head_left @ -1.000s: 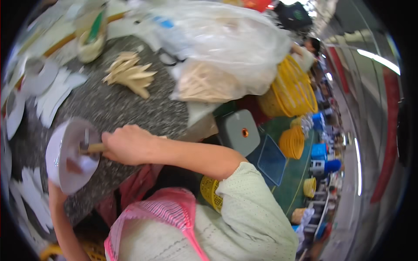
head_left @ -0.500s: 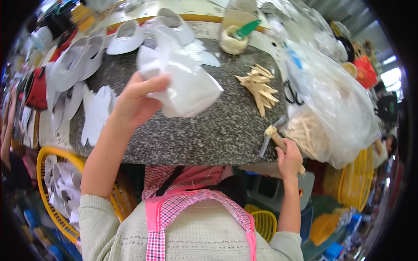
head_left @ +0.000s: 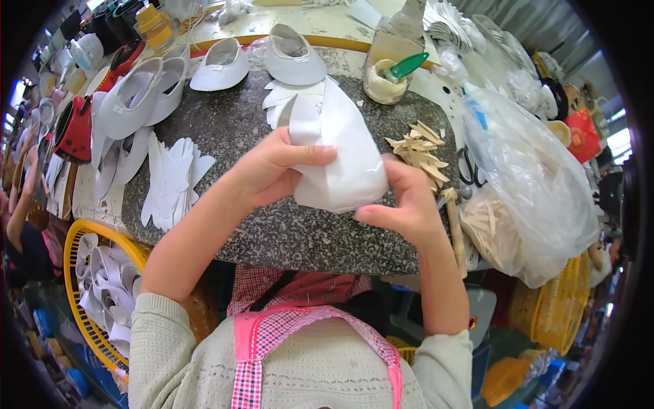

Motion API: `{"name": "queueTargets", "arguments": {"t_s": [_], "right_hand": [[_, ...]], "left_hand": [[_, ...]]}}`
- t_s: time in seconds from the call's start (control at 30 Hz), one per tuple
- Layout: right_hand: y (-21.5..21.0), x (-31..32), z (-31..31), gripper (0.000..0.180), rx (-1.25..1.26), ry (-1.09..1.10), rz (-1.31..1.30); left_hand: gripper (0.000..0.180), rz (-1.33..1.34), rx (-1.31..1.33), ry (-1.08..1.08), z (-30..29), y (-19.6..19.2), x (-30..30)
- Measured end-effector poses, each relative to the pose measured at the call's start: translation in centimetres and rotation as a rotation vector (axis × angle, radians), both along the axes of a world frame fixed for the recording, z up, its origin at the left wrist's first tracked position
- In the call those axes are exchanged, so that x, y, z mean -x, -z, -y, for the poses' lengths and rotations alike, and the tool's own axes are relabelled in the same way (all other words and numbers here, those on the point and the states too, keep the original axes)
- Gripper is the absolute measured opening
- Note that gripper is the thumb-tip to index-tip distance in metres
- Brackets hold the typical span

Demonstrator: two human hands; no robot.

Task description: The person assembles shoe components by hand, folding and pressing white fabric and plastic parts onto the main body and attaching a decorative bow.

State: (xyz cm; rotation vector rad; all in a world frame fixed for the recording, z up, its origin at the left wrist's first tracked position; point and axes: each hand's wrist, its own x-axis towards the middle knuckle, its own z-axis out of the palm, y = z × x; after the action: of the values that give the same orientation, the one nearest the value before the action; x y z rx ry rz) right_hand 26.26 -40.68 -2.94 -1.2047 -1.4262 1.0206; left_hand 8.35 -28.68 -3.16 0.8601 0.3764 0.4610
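A white shoe upper [head_left: 354, 153] is held over the stone slab, its rounded, glossy toe toward me. My left hand [head_left: 279, 167] grips its open side, thumb pressed on the outside and fingers behind. Around the toe's right side curls my right hand [head_left: 409, 201], thumb at the lower edge and fingers along the side, slightly blurred. Right of that hand lies a hammer [head_left: 455, 235] with a wooden handle, at the slab's right edge. White cut pieces [head_left: 289, 99] are partly hidden behind the upper.
Finished-looking white uppers [head_left: 221, 66] stand along the slab's back and left. A glue pot [head_left: 386, 85] with a green-handled brush, thin wooden strips [head_left: 422, 153], black scissors [head_left: 469, 167] and a plastic bag [head_left: 538, 184] are rightward. A yellow basket [head_left: 71, 273] of uppers sits lower left.
My right hand has let go of the hammer, which now rests at the slab's edge, and has moved left to the upper. My left hand has brought the upper rightward toward it.
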Motion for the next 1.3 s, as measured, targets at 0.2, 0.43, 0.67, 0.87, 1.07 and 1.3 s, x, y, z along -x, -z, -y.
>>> {"name": "queueTargets", "arguments": {"t_s": [0.2,0.43,0.67,0.87,1.07,1.3], "right_hand": [[7.3,2.6,-0.8,0.020,-0.505,0.280,0.775],[11.4,6.0,-0.7,0.022,-0.396,0.386,0.978],[10.4,5.6,-2.0,0.021,-0.289,0.438,0.874],[5.6,-3.6,2.0,0.026,-0.292,0.641,0.678],[7.0,-7.5,-0.3,0.022,0.303,0.607,0.634],[8.3,-7.2,-1.2,0.036,0.111,0.738,0.692]], "left_hand": [[0.031,-0.437,-0.890,0.269,-4.5,0.5,2.3],[0.022,-0.494,-1.079,0.161,-3.2,5.2,4.1],[0.019,-0.551,-0.930,0.201,-4.8,4.0,1.4],[0.041,-0.489,-0.814,0.219,-5.4,4.8,3.2],[0.027,-0.396,-0.993,0.272,-5.3,5.5,5.4],[0.022,-0.475,-0.864,0.198,-4.3,6.1,7.8]]}}
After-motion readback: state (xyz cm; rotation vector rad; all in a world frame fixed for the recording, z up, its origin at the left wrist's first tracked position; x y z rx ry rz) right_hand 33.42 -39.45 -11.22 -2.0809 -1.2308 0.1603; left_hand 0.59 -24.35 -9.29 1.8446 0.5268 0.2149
